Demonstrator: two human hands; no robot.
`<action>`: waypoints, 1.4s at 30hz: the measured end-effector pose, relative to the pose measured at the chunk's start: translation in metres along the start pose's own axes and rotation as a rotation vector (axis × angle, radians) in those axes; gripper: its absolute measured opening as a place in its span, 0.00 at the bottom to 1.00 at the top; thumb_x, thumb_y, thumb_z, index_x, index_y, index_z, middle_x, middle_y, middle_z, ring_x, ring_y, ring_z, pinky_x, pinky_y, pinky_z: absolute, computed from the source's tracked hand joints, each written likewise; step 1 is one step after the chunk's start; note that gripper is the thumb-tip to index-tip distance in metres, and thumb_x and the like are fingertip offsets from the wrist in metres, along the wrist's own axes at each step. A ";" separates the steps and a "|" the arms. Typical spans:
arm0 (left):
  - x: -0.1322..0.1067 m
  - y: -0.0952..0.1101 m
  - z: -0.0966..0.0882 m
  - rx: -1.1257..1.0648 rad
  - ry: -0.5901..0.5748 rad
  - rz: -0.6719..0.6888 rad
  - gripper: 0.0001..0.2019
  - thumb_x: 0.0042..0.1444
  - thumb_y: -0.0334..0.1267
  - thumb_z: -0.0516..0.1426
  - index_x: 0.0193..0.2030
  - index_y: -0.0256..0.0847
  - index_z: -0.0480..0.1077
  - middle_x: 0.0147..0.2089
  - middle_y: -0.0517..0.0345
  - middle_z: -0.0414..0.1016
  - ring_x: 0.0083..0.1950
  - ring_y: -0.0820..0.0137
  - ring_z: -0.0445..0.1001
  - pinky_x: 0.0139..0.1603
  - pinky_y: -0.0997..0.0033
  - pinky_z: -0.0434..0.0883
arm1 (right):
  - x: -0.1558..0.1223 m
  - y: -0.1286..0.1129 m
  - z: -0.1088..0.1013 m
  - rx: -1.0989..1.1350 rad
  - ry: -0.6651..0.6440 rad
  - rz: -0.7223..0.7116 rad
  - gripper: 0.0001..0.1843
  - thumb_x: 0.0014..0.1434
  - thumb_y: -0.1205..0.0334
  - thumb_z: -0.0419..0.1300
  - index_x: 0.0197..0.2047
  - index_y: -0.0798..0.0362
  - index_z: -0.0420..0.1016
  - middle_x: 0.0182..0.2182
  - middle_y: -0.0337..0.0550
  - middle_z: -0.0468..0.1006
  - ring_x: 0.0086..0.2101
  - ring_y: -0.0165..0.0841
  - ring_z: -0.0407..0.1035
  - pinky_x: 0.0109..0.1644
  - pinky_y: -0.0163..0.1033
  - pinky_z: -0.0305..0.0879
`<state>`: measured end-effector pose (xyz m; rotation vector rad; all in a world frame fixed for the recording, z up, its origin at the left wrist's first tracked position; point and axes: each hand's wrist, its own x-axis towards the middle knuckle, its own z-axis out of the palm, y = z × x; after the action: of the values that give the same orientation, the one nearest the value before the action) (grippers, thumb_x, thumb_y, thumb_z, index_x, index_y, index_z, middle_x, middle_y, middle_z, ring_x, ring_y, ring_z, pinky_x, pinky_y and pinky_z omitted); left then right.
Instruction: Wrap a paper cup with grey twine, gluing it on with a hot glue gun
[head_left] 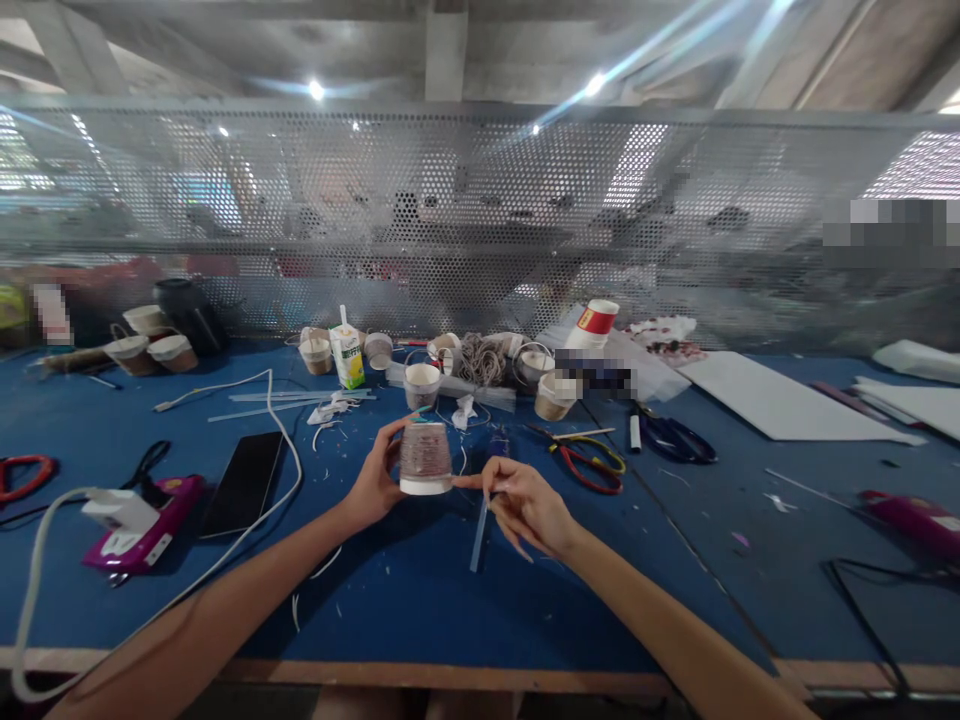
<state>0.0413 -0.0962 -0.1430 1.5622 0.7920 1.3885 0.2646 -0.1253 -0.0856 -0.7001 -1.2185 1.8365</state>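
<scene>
The left hand (373, 487) grips an upturned cup (425, 458), wrapped in cord, by its side, thumb near and fingers curled round the far side, so the wrapped wall faces the person and stays free to the right. The cup is held just above the blue counter (420, 600), at the middle of the scene and a little toward the near edge. The right hand (525, 505) holds a pale glue stick (479, 530) that points down and toward the person; its forefinger stretches left and touches the cup's lower wall, seemingly to press the cord there. Both hands are closed on what they carry, neither one free.

Beyond the cup, at the far middle, stand more cups (422, 385), some wrapped, beside a heap of twine (481, 360) and a juice carton (347, 355), all within easy reach. Right of the hands lie red-handled scissors (589, 462), and further right dark scissors (679, 438) and a white sheet (780, 400). On the left lie a black phone (244, 482) and a pink glue gun (146, 525) with a white cable (285, 450) looping past them. Another pink glue gun lies at the far right near edge (911, 515). A perforated metal screen (480, 220) closes off the far side of the counter.
</scene>
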 end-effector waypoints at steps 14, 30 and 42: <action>0.000 -0.001 0.000 -0.030 0.000 -0.025 0.40 0.35 0.40 0.71 0.54 0.44 0.56 0.65 0.42 0.58 0.61 0.57 0.67 0.61 0.56 0.65 | 0.001 0.002 -0.010 -0.043 0.124 -0.113 0.05 0.48 0.66 0.54 0.23 0.56 0.66 0.35 0.53 0.83 0.06 0.16 0.45 0.06 0.26 0.51; 0.000 -0.005 -0.001 -0.013 -0.012 -0.011 0.39 0.36 0.42 0.71 0.54 0.45 0.56 0.60 0.45 0.63 0.57 0.60 0.70 0.58 0.60 0.68 | 0.006 0.002 -0.015 -0.158 0.299 -0.008 0.04 0.45 0.66 0.52 0.21 0.54 0.62 0.22 0.46 0.80 0.06 0.16 0.42 0.07 0.24 0.42; 0.000 0.009 0.002 -0.006 -0.070 -0.121 0.40 0.37 0.42 0.70 0.55 0.43 0.55 0.56 0.44 0.66 0.55 0.58 0.72 0.57 0.56 0.69 | -0.004 0.013 -0.005 -0.284 -0.071 -0.060 0.05 0.52 0.62 0.56 0.29 0.54 0.67 0.35 0.46 0.82 0.09 0.17 0.58 0.15 0.27 0.62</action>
<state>0.0423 -0.1002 -0.1350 1.5252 0.8251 1.2412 0.2661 -0.1288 -0.0991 -0.7483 -1.5499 1.6678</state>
